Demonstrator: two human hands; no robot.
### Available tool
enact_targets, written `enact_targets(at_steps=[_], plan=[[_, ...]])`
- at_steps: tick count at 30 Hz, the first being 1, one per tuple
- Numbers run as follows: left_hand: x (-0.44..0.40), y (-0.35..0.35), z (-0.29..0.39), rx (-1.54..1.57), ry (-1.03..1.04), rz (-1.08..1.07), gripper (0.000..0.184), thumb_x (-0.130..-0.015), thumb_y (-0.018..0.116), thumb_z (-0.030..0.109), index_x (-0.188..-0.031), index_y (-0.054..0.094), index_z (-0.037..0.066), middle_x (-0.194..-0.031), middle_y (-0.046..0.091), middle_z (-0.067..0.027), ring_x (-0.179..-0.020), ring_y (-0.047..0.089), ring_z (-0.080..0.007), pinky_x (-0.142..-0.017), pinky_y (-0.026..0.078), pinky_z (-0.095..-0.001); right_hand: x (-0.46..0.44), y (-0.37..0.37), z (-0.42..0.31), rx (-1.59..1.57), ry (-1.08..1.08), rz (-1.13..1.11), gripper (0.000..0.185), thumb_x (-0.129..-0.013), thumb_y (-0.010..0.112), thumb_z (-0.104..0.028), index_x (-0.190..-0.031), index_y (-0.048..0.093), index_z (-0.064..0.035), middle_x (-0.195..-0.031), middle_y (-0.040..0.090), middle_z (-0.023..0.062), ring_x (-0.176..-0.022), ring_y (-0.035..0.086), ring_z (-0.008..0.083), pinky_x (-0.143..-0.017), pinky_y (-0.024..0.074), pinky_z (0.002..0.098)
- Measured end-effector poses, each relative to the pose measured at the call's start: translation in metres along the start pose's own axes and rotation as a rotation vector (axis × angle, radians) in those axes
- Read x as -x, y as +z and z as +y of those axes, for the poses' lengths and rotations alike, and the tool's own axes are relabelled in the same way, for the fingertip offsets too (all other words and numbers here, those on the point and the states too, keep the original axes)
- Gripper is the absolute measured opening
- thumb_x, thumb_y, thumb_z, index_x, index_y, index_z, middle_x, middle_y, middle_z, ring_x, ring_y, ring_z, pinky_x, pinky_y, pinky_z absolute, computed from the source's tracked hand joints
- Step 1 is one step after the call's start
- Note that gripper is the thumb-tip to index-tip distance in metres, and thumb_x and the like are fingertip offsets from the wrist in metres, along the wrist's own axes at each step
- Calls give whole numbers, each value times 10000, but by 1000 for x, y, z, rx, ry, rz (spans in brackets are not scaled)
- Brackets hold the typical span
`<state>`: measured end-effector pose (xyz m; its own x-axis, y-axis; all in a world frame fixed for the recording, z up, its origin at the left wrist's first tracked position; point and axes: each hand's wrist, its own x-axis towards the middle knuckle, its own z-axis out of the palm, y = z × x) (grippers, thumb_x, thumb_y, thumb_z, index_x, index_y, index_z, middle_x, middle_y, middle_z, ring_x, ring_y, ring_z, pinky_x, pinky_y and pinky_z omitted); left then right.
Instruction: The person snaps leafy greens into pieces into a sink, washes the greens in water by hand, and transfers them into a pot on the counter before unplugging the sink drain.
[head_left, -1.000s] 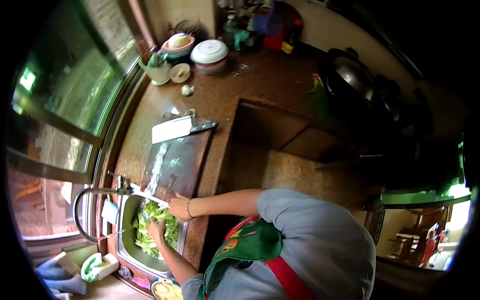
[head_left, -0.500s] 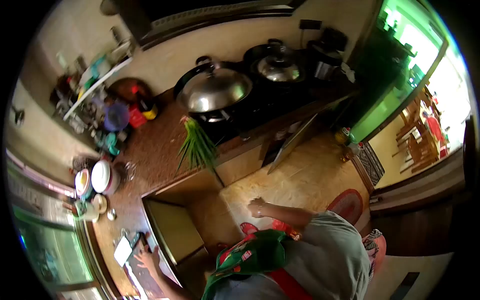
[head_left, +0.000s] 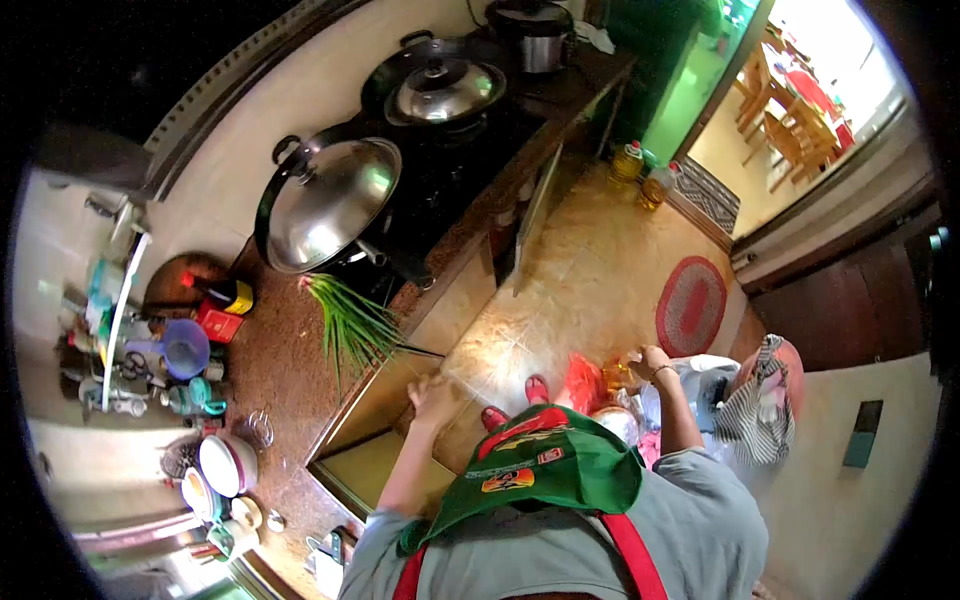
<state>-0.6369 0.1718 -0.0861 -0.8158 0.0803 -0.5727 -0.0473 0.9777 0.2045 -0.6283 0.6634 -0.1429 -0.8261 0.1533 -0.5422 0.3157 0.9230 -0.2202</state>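
My left hand (head_left: 437, 402) is held over the open lower cabinet (head_left: 385, 465), just off the counter edge, with its fingers loosely apart and nothing in them. A bunch of green onions (head_left: 345, 322) lies on the counter beyond it, its leaves hanging towards the edge. My right hand (head_left: 653, 362), with a bracelet at the wrist, reaches out to the right above an orange see-through package (head_left: 620, 377). Its fingers look parted; whether they touch the package I cannot tell. A red plastic bag (head_left: 582, 384) sits just left of it.
Two lidded woks (head_left: 335, 205) stand on the stove (head_left: 440, 180). A cabinet door (head_left: 538, 220) stands open into the floor space. Oil bottles (head_left: 627, 163) stand by the doorway. A red oval mat (head_left: 692, 306) lies on the floor. A phone (head_left: 328, 570) rests on the counter.
My left hand has left the phone on the counter and moved up and right, over the cabinet. My right hand has swung right to the bags. The view has turned and shifted right.
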Motion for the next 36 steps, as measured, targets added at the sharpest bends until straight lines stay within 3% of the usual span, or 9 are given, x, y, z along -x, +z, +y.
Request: enact_targets(at_steps=[6, 14, 17, 22, 28, 30, 34, 35, 36], plan=[[-124, 0, 116, -15, 470, 63, 725, -736, 720, 423, -1297, 483, 30, -1434, 363, -178, -1355, 277, -343, -1085, 249, -516, 34, -13, 23, -142, 154, -29, 496, -723, 737, -399, -1070, 668, -53, -973, 657, 235, -923, 644, 362, -792, 513, 407], [-286, -27, 253, 11, 555, 109, 761, -757, 682, 397, -1304, 418, -61, -1413, 336, -283, -1350, 230, -443, -1116, 195, -472, -58, -16, 118, -122, 148, 14, 524, -706, 746, -448, -1044, 671, -55, -983, 671, 197, -928, 646, 341, -814, 516, 412], [-349, -12, 264, 155, 264, 150, 720, -789, 641, 355, -1341, 383, -29, -1420, 319, -294, -1364, 162, -484, -1143, 124, -445, -88, -45, 131, -288, 238, 72, 570, -738, 736, -437, -1135, 630, -42, -1069, 647, 215, -1006, 633, 326, -862, 508, 389], [-453, 19, 250, -276, 161, -249, 1080, -752, 678, 513, -1436, 93, -84, -1462, -51, -384, -1404, 20, -436, -1152, 91, -471, -123, -107, 151, -304, 282, 99, 570, -741, 745, -395, -1167, 610, -41, -1122, 631, 199, -1055, 614, 315, -897, 490, 389], [-501, 20, 220, 179, 164, -449, 1026, -740, 692, 458, -1453, 143, -35, -1464, 81, -376, -1377, 42, -509, -1127, 114, -550, -189, -148, 167, -268, 261, 128, 566, -726, 748, -414, -1137, 626, -44, -1075, 645, 205, -1002, 630, 320, -869, 495, 393], [-491, 2, 221, 127, -3, -302, 892, -801, 601, 447, -1443, 197, -22, -1461, 147, -351, -1364, 81, -524, -1116, 133, -564, -225, -160, 166, -291, 194, 145, 550, -703, 757, -425, -1077, 641, -39, -1016, 658, 199, -919, 636, 324, -817, 497, 395], [-450, -49, 249, 60, -241, -88, 713, -891, 466, 430, -1427, 278, -2, -1456, 246, -313, -1346, 139, -547, -1098, 162, -584, -359, -169, 155, -298, -345, 536, 311, -756, 684, -316, -676, 598, -29, -659, 607, 186, -598, 604, 331, -559, 471, 422], [-422, -80, 264, 103, -231, -115, 671, -908, 436, 415, -1411, 303, -7, -1453, 233, -327, -1338, 143, -558, -1087, 173, -599, -384, -223, 123, -144, -285, 323, 297, -757, 676, -282, -676, 572, -16, -630, 570, 205, -587, 600, 327, -541, 462, 429], [-416, -100, 274, 145, -220, -141, 631, -924, 407, 401, -1396, 328, -12, -1450, 221, -340, -1331, 148, -569, -1076, 183, -615, -409, -261, 91, -149, -384, 401, 269, -778, 632, -243, -665, 569, -7, -635, 570, 207, -584, 600, 337, -531, 456, 430]])
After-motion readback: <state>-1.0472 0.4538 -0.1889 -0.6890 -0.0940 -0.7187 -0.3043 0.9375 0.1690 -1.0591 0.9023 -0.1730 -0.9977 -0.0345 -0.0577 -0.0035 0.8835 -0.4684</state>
